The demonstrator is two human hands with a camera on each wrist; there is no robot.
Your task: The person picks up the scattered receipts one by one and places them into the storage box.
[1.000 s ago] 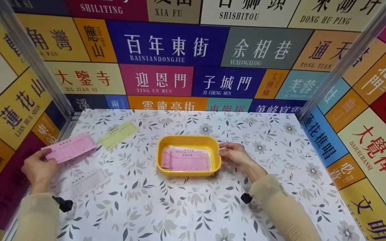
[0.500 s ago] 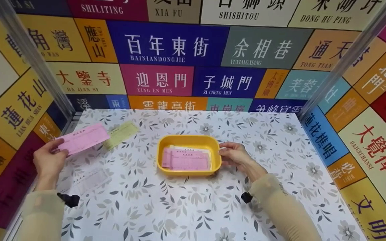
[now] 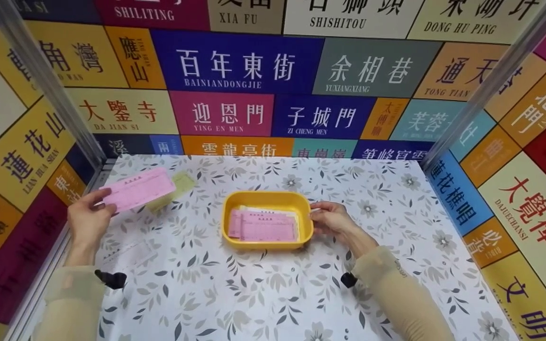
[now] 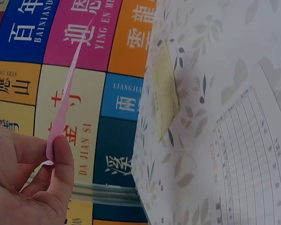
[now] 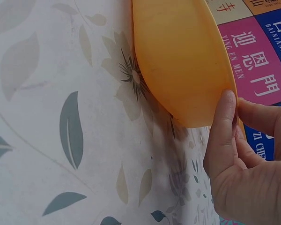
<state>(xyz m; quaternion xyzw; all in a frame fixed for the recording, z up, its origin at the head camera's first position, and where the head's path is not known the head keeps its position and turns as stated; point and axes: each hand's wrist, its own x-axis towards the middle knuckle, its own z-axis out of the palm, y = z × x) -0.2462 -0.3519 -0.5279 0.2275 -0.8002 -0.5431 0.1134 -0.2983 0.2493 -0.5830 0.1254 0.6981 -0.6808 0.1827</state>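
Note:
My left hand (image 3: 89, 220) pinches a pink paper slip (image 3: 141, 188) by its left end, above the table; the left wrist view shows the slip (image 4: 62, 112) nearly edge-on between thumb and fingers. Partly behind it lies a yellow-green slip (image 3: 184, 183). A white slip (image 3: 130, 253) with printed lines lies just right of the left wrist. My right hand (image 3: 337, 222) holds the right rim of a yellow plastic basin (image 3: 267, 245), thumb and fingers on either side of the wall (image 5: 187, 65). Inside the basin are pink slips (image 3: 268, 228) overlapping a whitish one.
The table (image 3: 254, 293) has a white cover printed with grey leaves and flowers. Colourful panels with place names (image 3: 235, 61) stand at the back and both sides. Metal posts (image 3: 472, 90) rise at the back corners.
My left hand has moved right and slightly away from me with the pink slip, which now covers much of the yellow-green slip. The right hand and basin have stayed put.

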